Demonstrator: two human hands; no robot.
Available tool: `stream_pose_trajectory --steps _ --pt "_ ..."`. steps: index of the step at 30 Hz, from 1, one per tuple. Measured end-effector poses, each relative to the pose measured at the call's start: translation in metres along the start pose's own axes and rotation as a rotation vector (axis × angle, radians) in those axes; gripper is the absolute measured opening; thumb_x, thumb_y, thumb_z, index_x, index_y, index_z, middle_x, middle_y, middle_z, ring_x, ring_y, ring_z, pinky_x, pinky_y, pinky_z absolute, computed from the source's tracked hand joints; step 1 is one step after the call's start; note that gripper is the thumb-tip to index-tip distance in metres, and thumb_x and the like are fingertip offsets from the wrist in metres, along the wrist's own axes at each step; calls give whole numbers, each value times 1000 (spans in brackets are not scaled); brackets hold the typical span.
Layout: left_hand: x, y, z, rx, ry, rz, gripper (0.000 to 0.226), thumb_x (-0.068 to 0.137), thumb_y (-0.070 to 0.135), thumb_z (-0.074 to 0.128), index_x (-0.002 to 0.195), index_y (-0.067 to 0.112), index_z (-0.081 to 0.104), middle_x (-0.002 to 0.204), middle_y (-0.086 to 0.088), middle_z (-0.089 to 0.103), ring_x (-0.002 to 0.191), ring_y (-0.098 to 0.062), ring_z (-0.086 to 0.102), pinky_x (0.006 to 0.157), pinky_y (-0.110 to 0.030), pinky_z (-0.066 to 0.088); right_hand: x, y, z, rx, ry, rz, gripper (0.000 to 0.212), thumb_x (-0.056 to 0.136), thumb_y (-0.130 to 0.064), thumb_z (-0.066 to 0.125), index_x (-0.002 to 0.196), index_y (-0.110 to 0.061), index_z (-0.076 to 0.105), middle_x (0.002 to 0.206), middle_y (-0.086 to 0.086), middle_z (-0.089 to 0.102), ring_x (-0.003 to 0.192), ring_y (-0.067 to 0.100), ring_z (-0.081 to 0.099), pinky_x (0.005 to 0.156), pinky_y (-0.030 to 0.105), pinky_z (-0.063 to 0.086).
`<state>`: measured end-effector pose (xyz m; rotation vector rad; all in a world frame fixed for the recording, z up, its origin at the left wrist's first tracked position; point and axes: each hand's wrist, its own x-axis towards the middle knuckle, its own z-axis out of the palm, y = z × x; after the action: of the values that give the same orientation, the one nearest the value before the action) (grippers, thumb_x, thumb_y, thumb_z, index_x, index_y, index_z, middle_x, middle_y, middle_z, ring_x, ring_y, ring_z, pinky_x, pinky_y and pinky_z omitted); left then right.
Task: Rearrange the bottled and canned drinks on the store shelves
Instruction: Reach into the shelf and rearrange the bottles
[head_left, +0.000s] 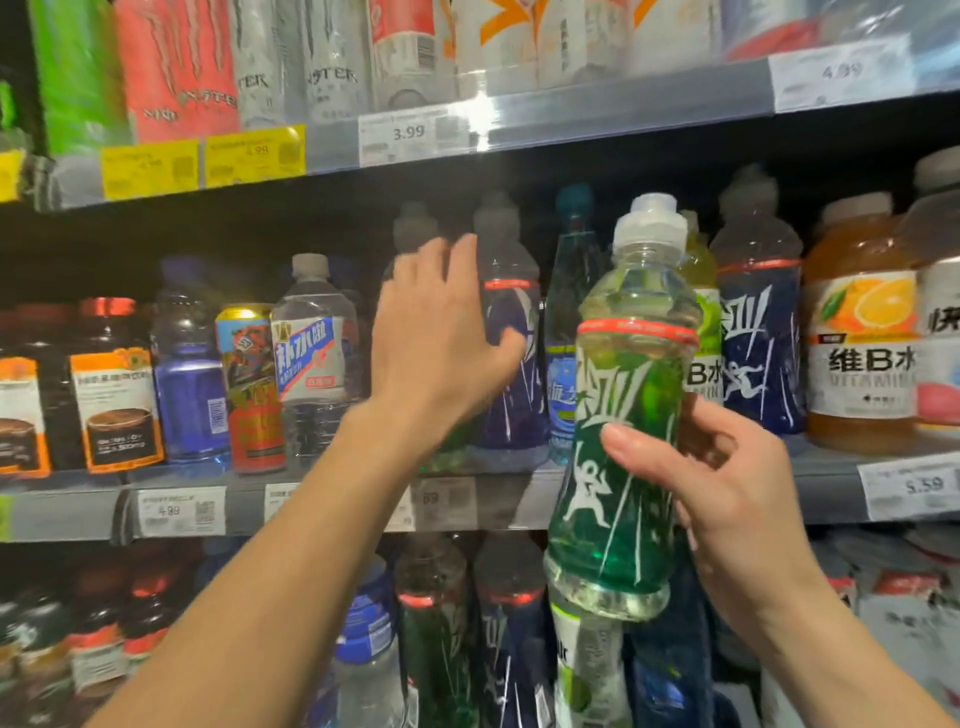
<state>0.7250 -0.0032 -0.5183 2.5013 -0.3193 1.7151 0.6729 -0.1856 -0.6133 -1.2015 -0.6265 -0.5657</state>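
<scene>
My right hand (727, 499) grips a green-labelled sports bottle (623, 415) with a clear cap, held upright in front of the middle shelf (311, 501). My left hand (436, 343) reaches into that shelf, fingers spread and curving against a blue-labelled bottle (511, 364) of the same brand. Part of another bottle behind the left hand is hidden. A tall blue water bottle (563, 332) stands just right of it, and a second blue-labelled bottle (756, 332) stands further right.
Left on the middle shelf are a clear water bottle (311, 353), a colourful can (252, 384) and dark coffee bottles (114, 395). Orange vitamin drinks (862, 338) stand at right. Energy drink cans (176, 67) fill the top shelf; more bottles (431, 639) sit below.
</scene>
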Motion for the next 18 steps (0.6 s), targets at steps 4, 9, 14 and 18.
stream_pose_trajectory --steps 4,9,14,18 --pt "17 4 17 231 -158 43 110 78 72 56 157 11 10 137 -15 53 135 -39 28 103 -52 29 -1 -6 -13 -65 -2 -19 42 53 -25 90 94 -22 80 89 3 79 77 11 74 67 17 55" --pt "13 2 17 -18 -42 -54 123 65 69 76 154 8 19 132 -9 49 132 -31 29 100 -46 25 -4 -8 -24 -112 -22 -34 47 53 -36 86 97 -23 79 94 2 79 85 17 76 72 22 57" --pt "-11 -1 4 -293 208 11 122 56 48 81 156 4 26 132 -11 49 123 -20 42 100 -38 32 -2 -8 -28 -73 16 -59 39 56 -14 87 93 -9 76 92 2 80 81 14 76 69 19 56" --pt "-41 0 -7 -511 378 117 113 64 27 95 150 -9 31 131 -9 43 122 -10 41 101 -38 50 0 -10 -29 -62 39 -99 43 56 -16 90 96 -10 75 93 2 79 82 15 76 69 21 57"
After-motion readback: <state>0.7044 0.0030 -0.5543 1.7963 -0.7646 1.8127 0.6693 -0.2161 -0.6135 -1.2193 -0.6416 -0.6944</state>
